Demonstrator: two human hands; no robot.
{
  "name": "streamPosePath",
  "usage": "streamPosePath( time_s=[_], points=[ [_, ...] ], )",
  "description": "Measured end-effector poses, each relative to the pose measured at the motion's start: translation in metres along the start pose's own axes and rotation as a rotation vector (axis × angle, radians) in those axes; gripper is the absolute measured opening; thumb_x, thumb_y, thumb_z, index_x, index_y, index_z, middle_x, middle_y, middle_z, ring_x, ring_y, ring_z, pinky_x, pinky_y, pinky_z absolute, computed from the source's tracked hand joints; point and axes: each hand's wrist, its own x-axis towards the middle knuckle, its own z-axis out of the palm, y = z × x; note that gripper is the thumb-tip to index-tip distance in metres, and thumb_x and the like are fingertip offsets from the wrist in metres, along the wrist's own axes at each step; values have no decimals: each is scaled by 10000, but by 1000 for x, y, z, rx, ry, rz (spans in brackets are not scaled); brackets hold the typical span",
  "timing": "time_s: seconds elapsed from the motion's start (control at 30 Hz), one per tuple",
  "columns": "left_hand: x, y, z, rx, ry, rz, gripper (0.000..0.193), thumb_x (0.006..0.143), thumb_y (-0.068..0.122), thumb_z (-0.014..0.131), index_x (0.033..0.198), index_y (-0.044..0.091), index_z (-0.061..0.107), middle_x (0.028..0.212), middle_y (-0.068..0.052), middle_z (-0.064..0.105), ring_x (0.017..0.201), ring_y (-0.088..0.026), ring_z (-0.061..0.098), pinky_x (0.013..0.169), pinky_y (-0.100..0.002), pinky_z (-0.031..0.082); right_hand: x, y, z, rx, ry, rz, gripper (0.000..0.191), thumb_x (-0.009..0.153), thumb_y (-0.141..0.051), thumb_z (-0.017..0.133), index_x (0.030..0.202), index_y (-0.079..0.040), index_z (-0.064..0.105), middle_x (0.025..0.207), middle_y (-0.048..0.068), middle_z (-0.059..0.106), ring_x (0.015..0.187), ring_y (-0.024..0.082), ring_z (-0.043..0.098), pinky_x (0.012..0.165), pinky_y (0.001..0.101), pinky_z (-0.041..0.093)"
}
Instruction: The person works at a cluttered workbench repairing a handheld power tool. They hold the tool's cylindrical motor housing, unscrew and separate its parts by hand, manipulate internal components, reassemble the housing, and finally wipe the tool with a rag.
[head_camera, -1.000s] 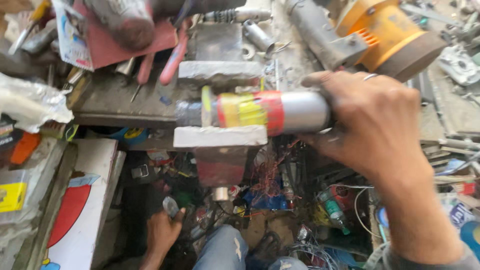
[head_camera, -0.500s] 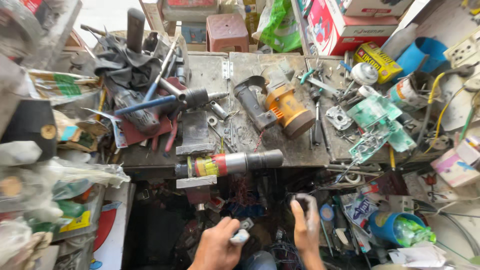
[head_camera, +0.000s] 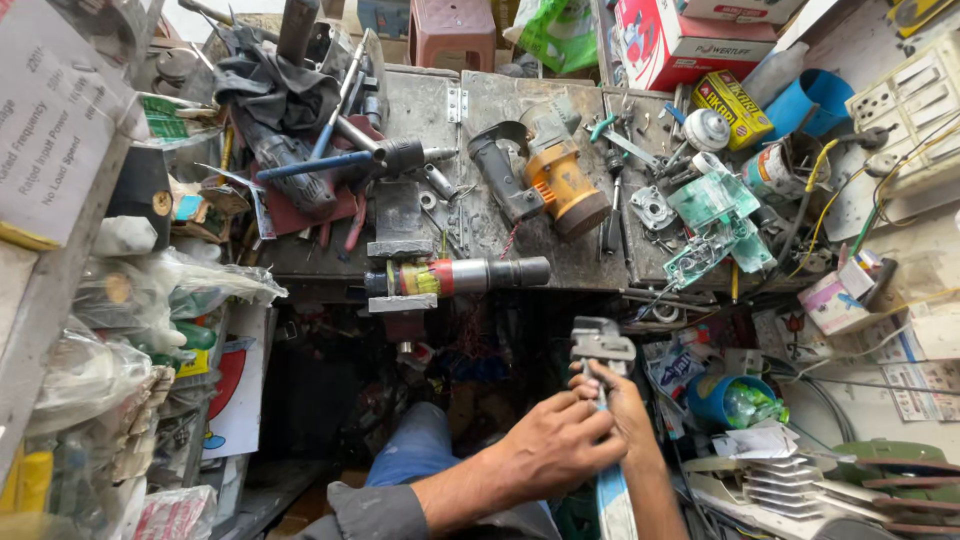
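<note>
Below the clamped cylinder (head_camera: 455, 276), hands grip a pipe wrench (head_camera: 601, 352).

Workbench (head_camera: 580, 262) runs across the upper middle. Vise (head_camera: 400, 250) sits at its front edge, left of centre, w/ a cylindrical tool part (head_camera: 470, 275) clamped in it, sticking out to the right. Behind that, an angle grinder (head_camera: 550, 175) lies on the bench; drill (head_camera: 285, 165) further left, circuit boards (head_camera: 715, 225) to the right. Below the bench front, both hands meet on a pipe wrench (head_camera: 600, 350): left hand (head_camera: 560, 445) just beside right hand (head_camera: 625, 400), wrench head above them. Bucket (head_camera: 715, 400) just right of the hands. Shelf (head_camera: 60, 330) along the far left.
</note>
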Motion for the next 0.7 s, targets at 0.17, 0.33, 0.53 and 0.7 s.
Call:
streamPosePath(
  time_s=[0.17, 0.33, 0.53, 0.7],
  points=[
    [10, -51, -71, 15, 102, -197, 424, 699, 182, 770, 1090, 66, 653, 1060, -132, 644, 976, -325, 656, 845, -435, 495, -20, -40, 17, -242, -17, -298, 175, 1025, -176, 600, 1043, -2, 588, 666, -48, 418, 535, 26, 372, 436, 176, 298],
    [3, -139, -112, -112, 219, -592, 275, 895, 78, 627, 1167, 51, 659, 1085, -160, 676, 967, -371, 677, 827, -429, 542, -65, -30, 55, -832, 111, -446, 152, 1010, -166, 594, 1003, -14, 590, 654, -37, 393, 532, 54, 336, 445, 231, 289],
    [39, -216, -96, -428, 28, -866, 539, 1005, 499, 445, 1263, 68, 641, 1179, -185, 714, 1116, -359, 674, 938, -438, 513, -45, 13, 109, -1170, 164, -335, 206, 953, -210, 648, 1121, -99, 604, 676, -38, 478, 529, 73, 425, 460, 259, 354],
    [69, -253, -61, -462, -258, -1053, 923, 932, 777, 351, 1310, -16, 635, 1283, -270, 658, 1247, -404, 611, 1043, -456, 465, -22, 37, 135, -1300, 49, -433, 382, 966, -163, 611, 1341, -119, 552, 824, -29, 520, 703, 91, 427, 619, 282, 378]
  ],
)
